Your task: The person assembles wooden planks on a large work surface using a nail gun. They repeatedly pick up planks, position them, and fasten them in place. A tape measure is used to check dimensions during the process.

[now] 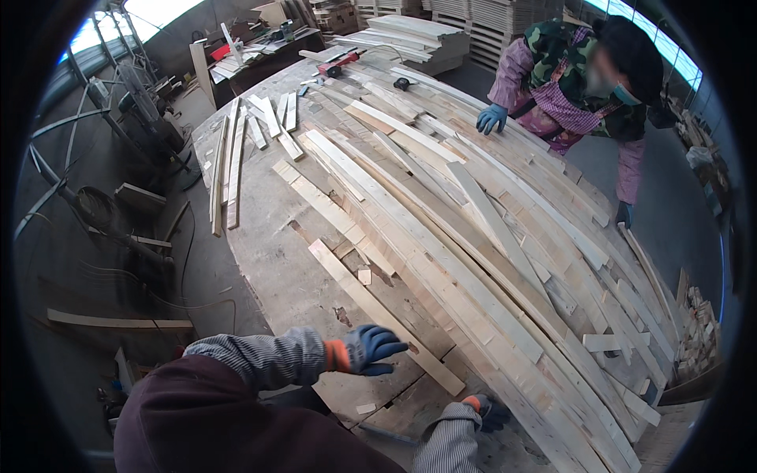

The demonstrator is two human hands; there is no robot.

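Observation:
My left hand (371, 349), in a blue glove with an orange cuff, hovers by the left edge of a narrow wooden strip (364, 296). Its fingers are stretched out and slightly apart, and nothing shows in them. That strip lies slantwise on the worktable (268, 236), its near end between my two hands. Just past this end, low on the tabletop, is my right hand (492, 413) in the same kind of glove. Its fingers are dark and partly hidden, so their grip is unclear. Right of it runs a long row of pale wooden strips (441, 284) laid side by side.
Across the table a co-worker (576, 87) leans over the strips, one gloved hand on them. Loose strips (235, 169) lie at the far left. A red tool (337, 65) and a tape measure (402, 83) rest at the far end. Stacked boards (410, 35) stand behind.

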